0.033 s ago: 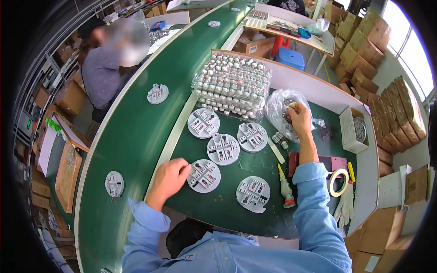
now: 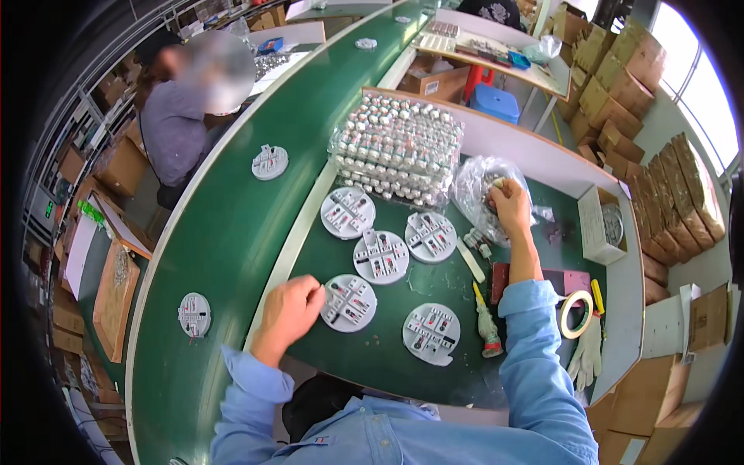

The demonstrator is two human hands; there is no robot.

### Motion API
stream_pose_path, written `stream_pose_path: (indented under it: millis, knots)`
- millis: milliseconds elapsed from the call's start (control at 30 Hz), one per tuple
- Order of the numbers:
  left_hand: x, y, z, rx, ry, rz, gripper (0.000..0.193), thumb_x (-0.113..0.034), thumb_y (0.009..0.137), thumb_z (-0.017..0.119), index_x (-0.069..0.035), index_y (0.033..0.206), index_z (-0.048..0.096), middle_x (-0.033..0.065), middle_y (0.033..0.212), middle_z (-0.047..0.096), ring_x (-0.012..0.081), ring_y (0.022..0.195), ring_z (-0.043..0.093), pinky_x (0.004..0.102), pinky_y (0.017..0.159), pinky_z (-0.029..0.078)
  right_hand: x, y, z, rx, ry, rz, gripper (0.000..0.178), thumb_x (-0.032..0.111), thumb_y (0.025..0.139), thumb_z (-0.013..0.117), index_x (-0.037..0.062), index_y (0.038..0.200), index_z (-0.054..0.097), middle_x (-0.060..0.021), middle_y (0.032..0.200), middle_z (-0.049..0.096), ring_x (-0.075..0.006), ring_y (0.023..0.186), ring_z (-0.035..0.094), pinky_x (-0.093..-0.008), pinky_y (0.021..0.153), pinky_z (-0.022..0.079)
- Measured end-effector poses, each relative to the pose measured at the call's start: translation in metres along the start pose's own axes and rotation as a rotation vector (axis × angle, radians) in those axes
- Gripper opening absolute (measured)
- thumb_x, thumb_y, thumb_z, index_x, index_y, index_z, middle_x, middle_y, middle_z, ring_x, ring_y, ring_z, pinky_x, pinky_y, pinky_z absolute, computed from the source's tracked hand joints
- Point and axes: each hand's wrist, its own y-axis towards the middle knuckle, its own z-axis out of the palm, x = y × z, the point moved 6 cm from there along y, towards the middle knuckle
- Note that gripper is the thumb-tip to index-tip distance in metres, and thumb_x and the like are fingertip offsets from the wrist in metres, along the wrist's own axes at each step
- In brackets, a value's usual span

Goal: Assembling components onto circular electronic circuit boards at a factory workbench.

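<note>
My right hand [image 2: 509, 205] is in the mouth of a clear plastic bag [image 2: 474, 186], fingertips pinched together; what they hold is too small to make out. Small metal parts show inside the bag. My left hand [image 2: 291, 312] is curled closed beside a round grey plastic disc [image 2: 349, 303] with white blocks and red and black parts; the inside of the fist is hidden. Similar discs lie close by: one at the upper left [image 2: 348, 212], one in the middle [image 2: 380, 257], one to its right [image 2: 430, 237] and one nearer me [image 2: 431, 334].
Stacked clear trays of white-capped cylinders [image 2: 399, 147] stand at the back. A screwdriver [image 2: 487, 325], a tape roll [image 2: 576, 314], a glove [image 2: 587, 353] and a white open box [image 2: 603, 225] lie right. More discs ride the green conveyor [image 2: 232, 232]; a person [image 2: 172, 124] sits beyond it.
My left hand has shifted very slightly right and toward me, still curled. My right hand stays at the bag with its fingertips pinched.
</note>
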Motion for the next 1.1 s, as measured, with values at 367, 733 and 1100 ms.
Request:
stream_pose_path:
  millis: [367,733,1100]
  knots:
    - [-0.017,-0.051,0.014,-0.071,-0.077,0.140,0.098,-0.032,0.080,0.094,0.000,0.159,0.047,0.0268,0.160,0.049,0.0472,0.150,0.045,0.0542,0.125,0.038,0.039,-0.021,-0.030,-0.153,-0.234,-0.199,0.030,0.017,0.095,0.082,-0.0017,0.118,0.078,-0.0091,0.096,0.080,-0.0143,0.085,0.070,-0.0329,0.081,0.056]
    - [-0.008,-0.044,0.029,-0.066,0.039,0.129,0.105,-0.038,0.073,0.097,0.000,0.158,0.048,0.0218,0.156,0.055,0.0418,0.149,0.048,0.0519,0.126,0.038,0.183,-0.278,0.128,0.393,-0.142,-0.408,0.019,-0.003,0.089,0.082,-0.0012,0.107,0.077,-0.0121,0.104,0.078,-0.0239,0.093,0.074,-0.0357,0.085,0.059]
    - [-0.007,-0.053,0.026,-0.097,0.021,0.175,0.103,-0.037,0.073,0.097,0.004,0.155,0.050,0.0220,0.155,0.056,0.0434,0.147,0.050,0.0542,0.123,0.040,0.186,-0.318,0.153,0.415,-0.357,-0.739,0.028,0.005,0.083,0.080,0.0019,0.111,0.076,-0.0128,0.116,0.076,-0.0364,0.109,0.071,-0.0447,0.093,0.058]
